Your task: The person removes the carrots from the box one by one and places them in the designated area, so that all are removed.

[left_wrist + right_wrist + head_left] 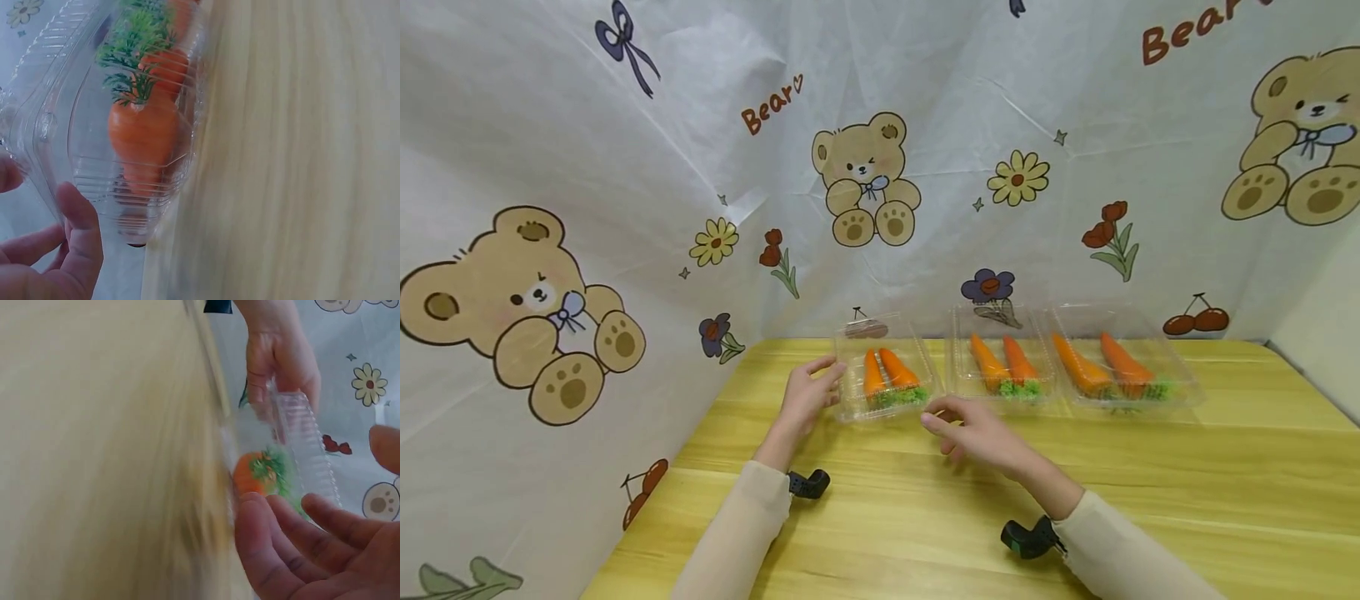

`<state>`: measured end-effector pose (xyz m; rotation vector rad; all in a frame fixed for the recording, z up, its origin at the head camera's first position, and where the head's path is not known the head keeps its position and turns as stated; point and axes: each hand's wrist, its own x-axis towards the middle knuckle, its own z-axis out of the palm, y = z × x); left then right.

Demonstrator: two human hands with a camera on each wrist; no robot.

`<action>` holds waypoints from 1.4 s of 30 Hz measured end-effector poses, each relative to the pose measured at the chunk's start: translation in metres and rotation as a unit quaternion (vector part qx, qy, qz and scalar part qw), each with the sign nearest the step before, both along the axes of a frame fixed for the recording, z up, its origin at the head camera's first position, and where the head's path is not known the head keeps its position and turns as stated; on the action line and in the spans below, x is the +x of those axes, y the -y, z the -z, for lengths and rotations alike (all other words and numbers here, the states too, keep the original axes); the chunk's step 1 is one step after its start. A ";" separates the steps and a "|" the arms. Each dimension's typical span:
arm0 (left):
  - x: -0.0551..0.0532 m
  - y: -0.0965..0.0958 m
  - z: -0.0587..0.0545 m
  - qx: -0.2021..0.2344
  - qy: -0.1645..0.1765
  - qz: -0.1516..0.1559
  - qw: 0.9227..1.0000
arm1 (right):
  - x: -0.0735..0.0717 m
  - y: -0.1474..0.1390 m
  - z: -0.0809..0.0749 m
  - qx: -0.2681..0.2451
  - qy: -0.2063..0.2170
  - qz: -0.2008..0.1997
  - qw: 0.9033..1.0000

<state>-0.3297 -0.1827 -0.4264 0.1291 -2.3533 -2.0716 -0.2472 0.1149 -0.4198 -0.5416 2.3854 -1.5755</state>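
Note:
My left hand (808,396) pinches the left edge of a clear plastic clamshell box (841,410). Two orange carrots (874,379) with green leafy tops lie inside it, tops toward me. In the left wrist view, the thumb and fingers (81,231) sit at the box's rim. My right hand (977,433) is by the box's front right corner, fingers loosely bent and apart. Whether its fingertips touch the plastic cannot be told. In the right wrist view, those fingers (331,531) overlap part of the box and a carrot (250,475).
Right of it, along the table's back edge, stand two more clear boxes, a middle one (953,367) and a larger right one (1183,387), each with two carrots. A white cloth (940,92) printed with bears hangs behind and left of the wooden table (887,533).

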 end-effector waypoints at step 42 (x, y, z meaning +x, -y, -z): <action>0.030 -0.026 0.012 -0.027 -0.055 -0.155 0.986 | -0.022 0.095 0.028 -0.324 0.199 0.180 0.907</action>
